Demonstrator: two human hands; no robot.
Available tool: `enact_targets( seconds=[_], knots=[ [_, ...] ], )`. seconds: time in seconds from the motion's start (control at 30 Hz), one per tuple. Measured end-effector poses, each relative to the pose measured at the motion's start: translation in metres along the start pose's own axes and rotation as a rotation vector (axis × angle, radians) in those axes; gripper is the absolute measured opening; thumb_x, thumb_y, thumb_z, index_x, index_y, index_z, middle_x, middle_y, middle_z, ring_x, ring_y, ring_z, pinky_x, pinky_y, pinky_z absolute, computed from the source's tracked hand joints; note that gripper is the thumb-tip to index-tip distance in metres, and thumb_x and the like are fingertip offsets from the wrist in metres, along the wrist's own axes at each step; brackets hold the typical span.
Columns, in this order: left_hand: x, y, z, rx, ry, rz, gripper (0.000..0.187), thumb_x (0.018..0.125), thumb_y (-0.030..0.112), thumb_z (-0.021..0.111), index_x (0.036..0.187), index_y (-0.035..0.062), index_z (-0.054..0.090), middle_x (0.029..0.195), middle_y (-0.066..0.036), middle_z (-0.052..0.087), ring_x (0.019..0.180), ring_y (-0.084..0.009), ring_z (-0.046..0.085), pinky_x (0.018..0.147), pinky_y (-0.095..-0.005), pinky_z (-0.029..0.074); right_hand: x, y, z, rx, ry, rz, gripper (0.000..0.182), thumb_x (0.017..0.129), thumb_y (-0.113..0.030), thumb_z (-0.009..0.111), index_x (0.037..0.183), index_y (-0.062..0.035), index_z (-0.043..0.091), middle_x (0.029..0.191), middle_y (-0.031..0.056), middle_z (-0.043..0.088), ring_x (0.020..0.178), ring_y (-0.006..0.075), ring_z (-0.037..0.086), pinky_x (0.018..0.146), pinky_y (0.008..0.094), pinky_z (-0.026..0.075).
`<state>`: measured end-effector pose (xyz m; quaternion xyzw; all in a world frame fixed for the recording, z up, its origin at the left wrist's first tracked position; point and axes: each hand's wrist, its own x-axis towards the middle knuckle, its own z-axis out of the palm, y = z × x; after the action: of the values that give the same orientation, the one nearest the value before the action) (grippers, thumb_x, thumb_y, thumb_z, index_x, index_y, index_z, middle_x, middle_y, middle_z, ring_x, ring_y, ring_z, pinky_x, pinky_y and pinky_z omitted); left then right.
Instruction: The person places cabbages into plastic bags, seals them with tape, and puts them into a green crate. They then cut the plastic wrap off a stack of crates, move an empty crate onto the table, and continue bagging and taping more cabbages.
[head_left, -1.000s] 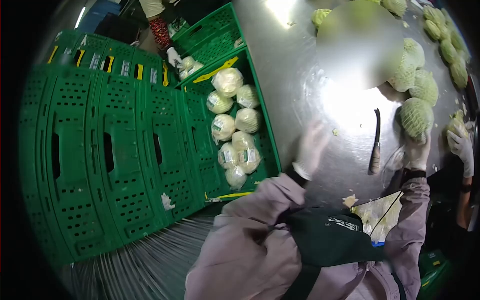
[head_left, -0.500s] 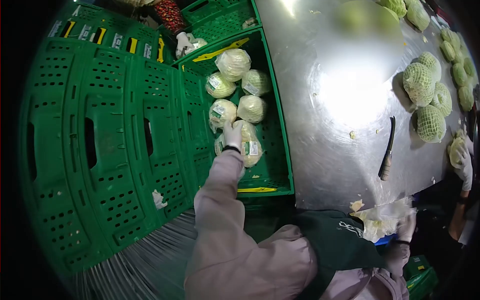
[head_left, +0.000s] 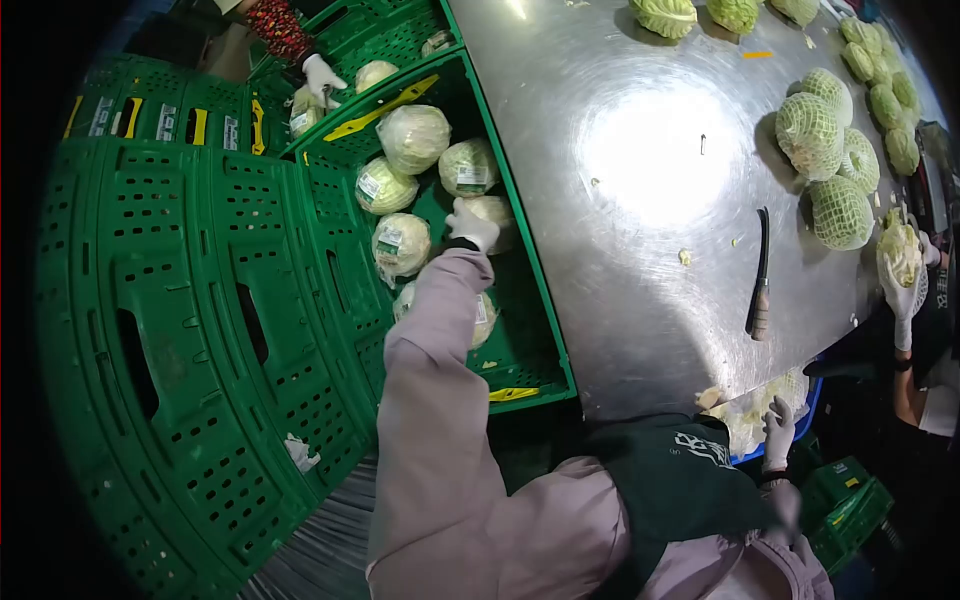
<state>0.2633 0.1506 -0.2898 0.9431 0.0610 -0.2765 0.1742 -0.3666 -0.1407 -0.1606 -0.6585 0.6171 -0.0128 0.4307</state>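
My left hand, gloved in white, reaches into a green crate. Its fingers are bent against the left side of a wrapped cabbage near the crate's right wall. Other wrapped cabbages, such as a large one and a labelled one, lie around it; my forearm partly covers the lowest ones. My right hand, also gloved, hangs with fingers apart beside a blue container of loose leaves and holds nothing.
On the metal table lie a curved knife, netted cabbages and bare ones. At the right a co-worker's gloved hands hold a cabbage. Another person's gloved hand is over the upper crate. Green crates stand left.
My left hand has left the lower cabbages for the one near the right wall, which has shifted right. My right hand shows more clearly, fingers spread. The view has shifted.
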Motion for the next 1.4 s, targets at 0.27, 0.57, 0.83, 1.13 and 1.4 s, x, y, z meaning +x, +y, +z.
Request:
enact_targets(
  seconds=[0.27, 0.57, 0.83, 1.13, 1.4],
  knots=[
    [-0.035, -0.049, -0.019, -0.907, -0.079, 0.183, 0.086, 0.065, 0.024, 0.083, 0.131, 0.0003, 0.033, 0.118, -0.015, 0.051, 0.105, -0.024, 0.054, 0.09, -0.0363, 0.045, 0.003, -0.015, -0.026, 0.057, 0.161, -0.105, 0.019, 0.089, -0.013, 0.058, 0.102, -0.0012, 0.063, 0.069, -0.005, 0.05, 0.054, 0.0018, 0.038, 0.047, 0.0179, 0.03],
    [-0.111, -0.039, -0.069, -1.405, -0.525, -0.217, 0.077, 0.085, 0.065, 0.044, 0.145, 0.0187, 0.028, 0.147, -0.011, 0.031, 0.137, -0.0296, 0.025, 0.106, -0.0545, 0.026, -0.012, -0.058, 0.004, 0.261, -0.063, -0.145, 0.024, 0.092, -0.009, 0.052, 0.113, 0.0007, 0.058, 0.072, 0.0014, 0.053, 0.063, 0.007, 0.048, 0.057, 0.0208, 0.038],
    [-0.092, -0.011, -0.038, -1.383, -0.571, -0.178, 0.064, 0.08, 0.057, 0.059, 0.129, 0.017, 0.049, 0.128, -0.007, 0.054, 0.117, -0.0289, 0.05, 0.1, -0.0505, 0.037, -0.004, -0.051, 0.022, 0.321, -0.136, -0.124, 0.024, 0.09, -0.004, 0.052, 0.113, 0.0039, 0.057, 0.077, 0.0034, 0.056, 0.066, 0.0097, 0.052, 0.062, 0.0217, 0.043],
    [-0.166, -0.044, -0.089, -1.619, -0.7, 0.247, 0.096, 0.071, 0.077, 0.05, 0.141, 0.0133, 0.034, 0.138, -0.014, 0.043, 0.124, -0.0349, 0.043, 0.099, -0.0558, 0.039, -0.01, -0.079, 0.031, 0.331, -0.167, -0.14, 0.023, 0.091, -0.005, 0.052, 0.111, 0.004, 0.059, 0.078, 0.0029, 0.058, 0.067, 0.0085, 0.053, 0.063, 0.0208, 0.044],
    [-0.3, 0.088, -0.106, -1.294, -1.163, 0.545, 0.121, 0.053, 0.047, 0.084, 0.144, 0.0041, 0.018, 0.133, -0.017, 0.044, 0.12, -0.0309, 0.048, 0.104, -0.0439, 0.039, -0.061, -0.233, 0.053, 0.457, -0.665, -0.306, 0.041, 0.091, -0.008, 0.056, 0.131, -0.0019, 0.047, 0.117, 0.014, 0.058, 0.101, 0.0153, 0.058, 0.089, 0.0276, 0.045]
  ],
)
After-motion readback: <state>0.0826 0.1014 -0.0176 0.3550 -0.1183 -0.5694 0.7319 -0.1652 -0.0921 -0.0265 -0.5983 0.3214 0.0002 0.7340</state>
